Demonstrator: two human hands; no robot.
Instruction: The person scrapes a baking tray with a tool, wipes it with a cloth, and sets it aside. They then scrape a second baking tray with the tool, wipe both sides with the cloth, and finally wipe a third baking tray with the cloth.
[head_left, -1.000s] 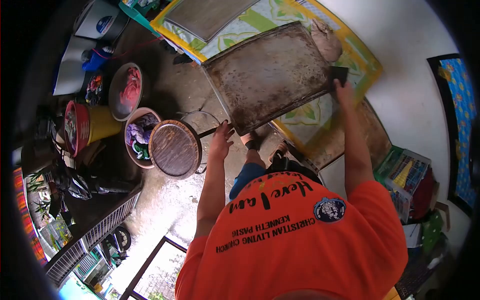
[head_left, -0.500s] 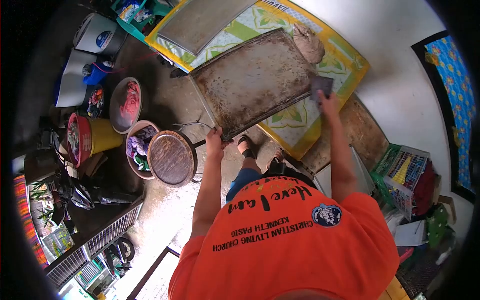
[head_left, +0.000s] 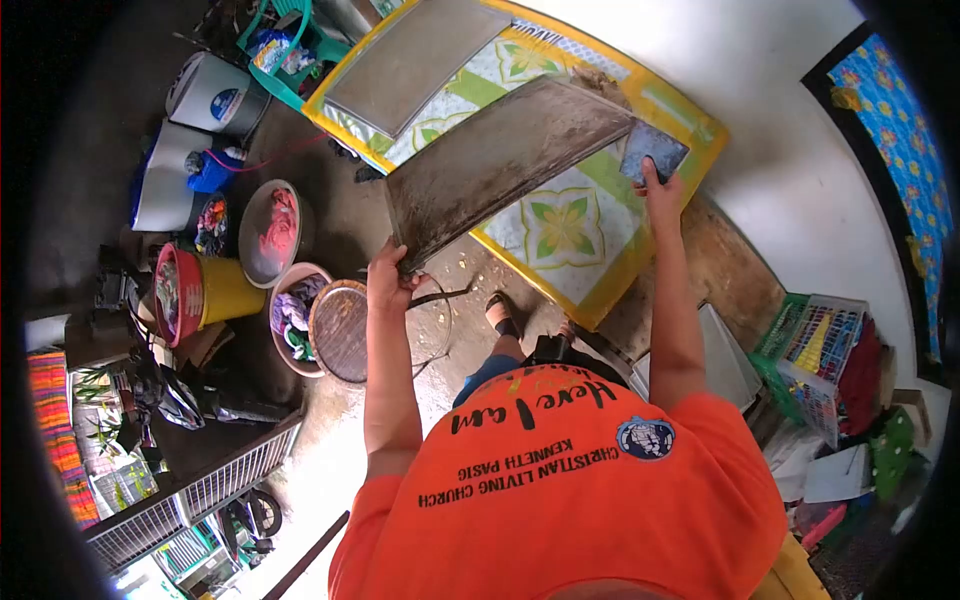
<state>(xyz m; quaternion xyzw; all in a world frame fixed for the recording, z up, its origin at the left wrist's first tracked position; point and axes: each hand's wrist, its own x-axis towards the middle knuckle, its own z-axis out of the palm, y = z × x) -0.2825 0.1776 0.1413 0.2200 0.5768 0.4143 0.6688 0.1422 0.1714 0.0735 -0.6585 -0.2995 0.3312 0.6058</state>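
A large, stained metal baking tray is tilted up over the table, its near-left corner gripped by my left hand. Fingers closed, my right hand holds a flat, grey rectangular scraper beside the tray's right end. Behind the tray, a brown cloth is mostly hidden. Under these lies a table covered in a green and yellow patterned sheet. A second flat tray rests at the table's far left.
A round wooden stool stands by my left forearm. Basins of laundry and a yellow bucket are on the floor to the left. At the right is a plastic crate with things in it. A green chair stands far left.
My left hand has moved left and up with the tray, which is now tilted more steeply and covers more of the brown cloth. The scraper's flat face shows more clearly.
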